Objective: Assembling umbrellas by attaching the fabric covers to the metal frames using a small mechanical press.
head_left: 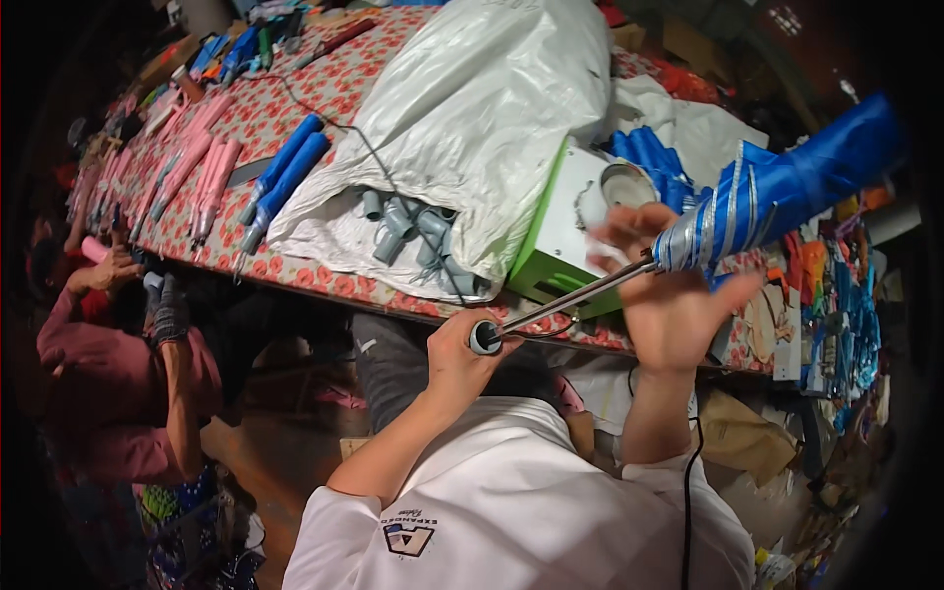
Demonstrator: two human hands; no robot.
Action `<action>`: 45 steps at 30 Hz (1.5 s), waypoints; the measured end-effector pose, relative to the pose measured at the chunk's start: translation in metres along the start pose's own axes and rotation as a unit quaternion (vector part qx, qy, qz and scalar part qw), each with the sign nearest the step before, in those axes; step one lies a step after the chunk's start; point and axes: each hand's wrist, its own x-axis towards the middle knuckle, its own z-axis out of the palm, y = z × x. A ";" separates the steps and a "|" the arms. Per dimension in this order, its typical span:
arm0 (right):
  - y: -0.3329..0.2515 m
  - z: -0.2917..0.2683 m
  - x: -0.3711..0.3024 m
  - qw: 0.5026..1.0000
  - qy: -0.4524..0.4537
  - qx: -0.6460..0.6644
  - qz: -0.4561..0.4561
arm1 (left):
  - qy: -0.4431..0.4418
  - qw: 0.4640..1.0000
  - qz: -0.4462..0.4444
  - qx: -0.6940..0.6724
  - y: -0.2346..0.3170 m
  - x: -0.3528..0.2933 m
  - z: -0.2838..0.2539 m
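My left hand (458, 356) is wrapped round the grey handle (485, 337) of an umbrella, near the table's front edge. From there the bare metal shaft (580, 296) slants up to the right into the furled blue canopy (777, 202), which has silvery stripes wound about it. My right hand (678, 305) is at the canopy's lower end, fingers spread and slightly blurred. The shaft and canopy cross in front of its palm; whether they touch is not clear.
A white plastic sack (482, 108) lies on the flowered tablecloth (324, 84), its mouth showing several grey handles (398, 228). Beside it stands a green-and-white box-shaped machine (562, 251). Blue umbrellas (285, 175) and pink umbrellas (211, 187) lie leftward. A co-worker (128, 374) sits at left.
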 end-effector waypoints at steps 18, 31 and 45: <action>-0.061 -0.023 0.165 0.973 -0.031 -0.041 -0.224 | -0.279 0.958 0.042 -0.056 0.048 -0.010 0.005; -0.072 -0.011 0.044 0.852 -0.368 0.372 0.030 | 0.000 0.886 -0.148 -0.440 0.055 -0.004 -0.036; -0.028 -0.007 0.063 0.971 -0.185 0.152 -0.010 | -0.159 0.963 -0.133 -0.171 0.038 -0.027 -0.045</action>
